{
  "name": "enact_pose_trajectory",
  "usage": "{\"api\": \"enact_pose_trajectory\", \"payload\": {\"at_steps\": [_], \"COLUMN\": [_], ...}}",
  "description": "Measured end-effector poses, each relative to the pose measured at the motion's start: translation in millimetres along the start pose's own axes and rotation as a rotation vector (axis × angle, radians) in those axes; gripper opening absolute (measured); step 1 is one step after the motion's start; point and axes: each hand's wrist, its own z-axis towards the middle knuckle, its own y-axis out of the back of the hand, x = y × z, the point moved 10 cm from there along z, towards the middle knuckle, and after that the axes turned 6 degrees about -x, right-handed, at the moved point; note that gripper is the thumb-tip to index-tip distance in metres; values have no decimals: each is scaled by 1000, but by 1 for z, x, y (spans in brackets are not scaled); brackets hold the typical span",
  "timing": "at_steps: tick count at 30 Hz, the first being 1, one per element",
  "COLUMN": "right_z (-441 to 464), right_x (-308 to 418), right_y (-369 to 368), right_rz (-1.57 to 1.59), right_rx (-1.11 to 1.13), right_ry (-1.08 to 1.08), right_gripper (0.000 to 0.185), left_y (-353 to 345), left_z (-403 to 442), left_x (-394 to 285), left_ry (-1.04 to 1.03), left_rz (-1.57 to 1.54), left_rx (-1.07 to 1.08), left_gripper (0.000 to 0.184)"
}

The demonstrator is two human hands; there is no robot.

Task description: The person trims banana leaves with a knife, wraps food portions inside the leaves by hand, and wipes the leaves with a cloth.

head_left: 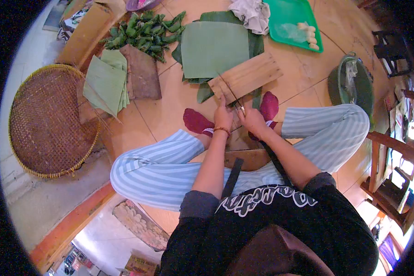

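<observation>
My right hand (252,121) is closed around the handle end of a thin, dark-bladed knife (228,86), whose blade points away to the upper left across a wooden board (253,73). Close beside it, my left hand (222,117) has its index finger extended at the board's near edge. The other left fingers look curled, and what they hold, if anything, is too small to make out. Beyond the board lies a stack of large square-cut green leaves (215,49), partly overlapped by the board's far edge.
Left of the leaf stack are a heap of small green leaf-wrapped parcels (145,32), folded leaves (106,80), a brown board (141,73) and a woven basket (53,122). To the right are a green tray (280,16) with pale rolls, a crumpled cloth (253,14) and a dark green tub (361,85).
</observation>
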Motion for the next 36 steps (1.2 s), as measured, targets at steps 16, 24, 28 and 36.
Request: {"api": "enact_pose_trajectory", "payload": {"at_steps": [16, 24, 28, 36], "right_z": [-6, -6, -8, -8], "right_x": [9, 11, 14, 15], "right_y": [-14, -15, -18, -24], "right_rz": [-107, -182, -216, -211], "right_rx": [23, -17, -21, -16], "right_ry": [100, 127, 178, 208], "right_gripper": [28, 28, 27, 27], "left_y": [18, 10, 5, -7], "left_z": [-4, -1, 3, 6], "left_x": [-18, -17, -12, -7], "left_ry": [37, 8, 26, 0], "left_rz": [-43, -18, 19, 63], "left_rx": [-20, 1, 14, 80], "left_gripper": [69, 62, 63, 76]}}
